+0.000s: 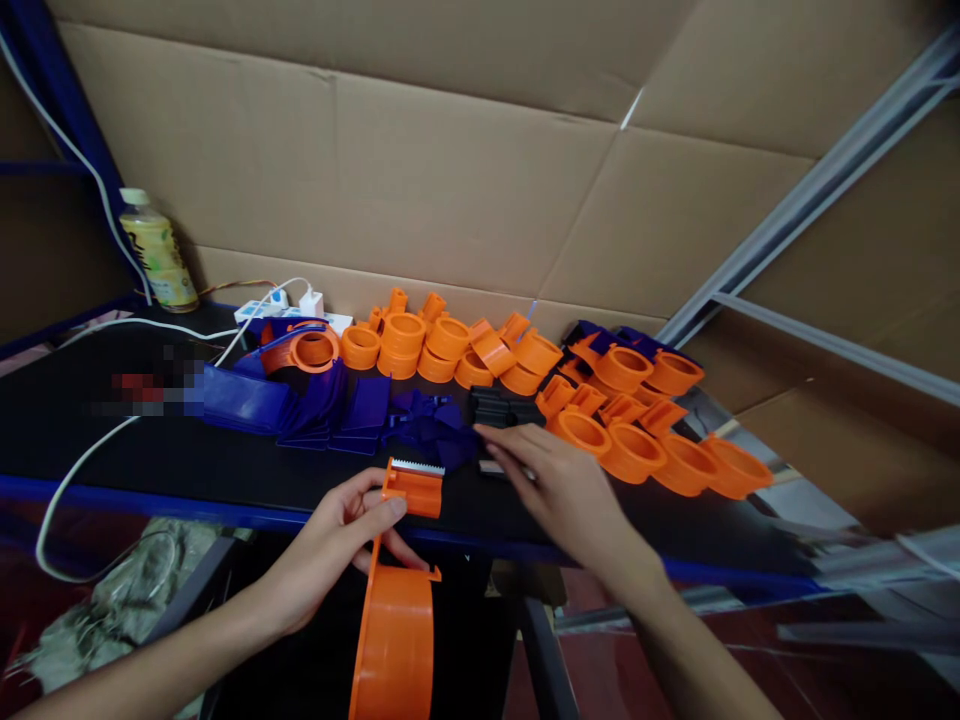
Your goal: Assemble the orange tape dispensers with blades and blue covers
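Observation:
My left hand [349, 535] is closed around the narrow neck of an orange tape dispenser [397, 640]. The dispenser's ring hangs down past the bottom of the picture, and a serrated metal blade [418, 467] sits along its top end. My right hand [562, 490] reaches over the table with index finger and thumb stretched out, and no held thing shows. Its fingertips are beside a pile of small dark blue plastic parts [442, 430]; whether they touch is unclear. Black parts [502, 405] lie just beyond those fingers. A small pale strip [491, 467] lies beneath the hand.
Several orange tape dispensers [401, 340] stand in stacked rows at the back, with more orange dispensers [634, 450] at right. Flat blue pieces [247, 398] lie to the left. A power strip [259, 310], white cable [142, 325] and drink bottle [159, 250] are at the back left.

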The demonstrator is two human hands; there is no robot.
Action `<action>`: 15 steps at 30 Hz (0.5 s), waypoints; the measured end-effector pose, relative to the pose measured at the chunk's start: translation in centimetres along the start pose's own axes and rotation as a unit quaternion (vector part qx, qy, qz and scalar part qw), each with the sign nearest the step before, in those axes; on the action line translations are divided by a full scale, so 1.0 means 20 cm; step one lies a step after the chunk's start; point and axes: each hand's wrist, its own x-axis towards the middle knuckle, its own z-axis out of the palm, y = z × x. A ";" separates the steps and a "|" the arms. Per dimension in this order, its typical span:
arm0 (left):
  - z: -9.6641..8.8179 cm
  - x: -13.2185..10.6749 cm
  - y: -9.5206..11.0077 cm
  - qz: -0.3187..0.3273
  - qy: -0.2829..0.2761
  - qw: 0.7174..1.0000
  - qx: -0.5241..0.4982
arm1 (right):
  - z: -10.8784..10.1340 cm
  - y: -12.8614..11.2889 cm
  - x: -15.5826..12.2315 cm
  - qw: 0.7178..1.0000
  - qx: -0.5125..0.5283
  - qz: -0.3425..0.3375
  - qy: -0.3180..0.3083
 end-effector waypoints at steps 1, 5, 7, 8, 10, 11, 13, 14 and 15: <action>0.00 0.00 0.00 -0.001 -0.001 1.000 -0.004 | -0.01 0.07 -0.01 0.998 -0.053 0.019 -0.018; -0.01 0.00 -0.01 -0.014 -0.002 1.000 -0.024 | -0.02 0.27 -0.04 0.976 -0.181 0.048 -0.108; -0.01 0.01 -0.01 -0.017 -0.004 1.000 -0.021 | 0.00 0.32 -0.05 0.970 -0.202 0.054 -0.127; -0.01 0.01 -0.02 -0.018 -0.005 1.000 -0.020 | 0.01 0.33 -0.05 0.968 -0.206 0.055 -0.131; -0.01 0.01 -0.02 -0.019 -0.008 1.000 -0.018 | 0.02 0.34 -0.05 0.971 -0.198 0.051 -0.125; 0.00 0.01 -0.02 -0.019 -0.007 1.000 -0.019 | 0.01 0.33 -0.04 0.975 -0.187 0.050 -0.114; 0.00 0.01 -0.02 -0.017 -0.005 1.000 -0.020 | -0.03 0.28 -0.04 0.984 -0.151 0.050 -0.076; 0.00 0.00 -0.02 -0.015 -0.004 1.000 -0.021 | -0.05 0.24 -0.04 0.990 -0.122 0.046 -0.057; 0.01 0.00 -0.02 -0.012 -0.004 1.000 -0.022 | -0.07 0.19 -0.03 0.995 -0.082 0.035 -0.044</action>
